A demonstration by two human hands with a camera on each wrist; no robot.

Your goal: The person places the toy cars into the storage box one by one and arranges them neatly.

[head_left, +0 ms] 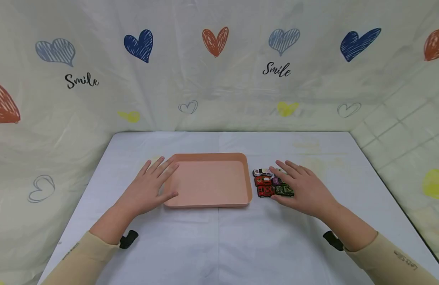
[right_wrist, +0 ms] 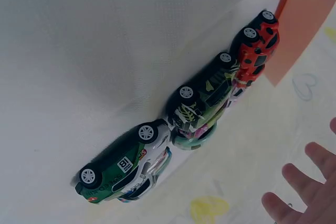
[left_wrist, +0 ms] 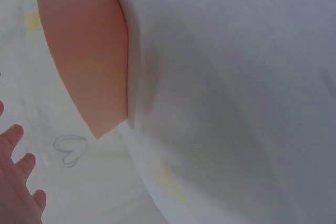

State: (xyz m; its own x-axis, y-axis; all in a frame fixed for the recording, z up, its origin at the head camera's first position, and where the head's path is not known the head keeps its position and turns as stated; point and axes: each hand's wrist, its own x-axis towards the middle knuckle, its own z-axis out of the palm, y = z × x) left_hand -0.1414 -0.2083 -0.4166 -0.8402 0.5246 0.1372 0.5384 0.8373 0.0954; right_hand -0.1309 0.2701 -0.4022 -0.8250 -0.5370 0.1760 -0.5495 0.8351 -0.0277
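A shallow pink tray (head_left: 209, 182) lies on the white table. My left hand (head_left: 146, 190), fingers spread and straight, is over the tray's left edge; in the left wrist view its fingertips (left_wrist: 25, 163) show apart from the tray (left_wrist: 86, 51). Small toy cars stand in a tight cluster just right of the tray: a white one (head_left: 261, 172), red ones (head_left: 265, 192), a purple one (head_left: 276, 181), a dark green one (head_left: 284, 190). Above them my right hand (head_left: 306, 190) spreads its fingers, holding nothing and partly hiding the cluster. A green-and-white car (right_wrist: 126, 163) appears in the right wrist view.
A white cloth (head_left: 219, 245) covers the table. Behind it hangs a pale curtain (head_left: 219, 79) printed with hearts and "Smile" lettering. Dark bands (head_left: 128, 239) sit on both wrists by the beige sleeves.
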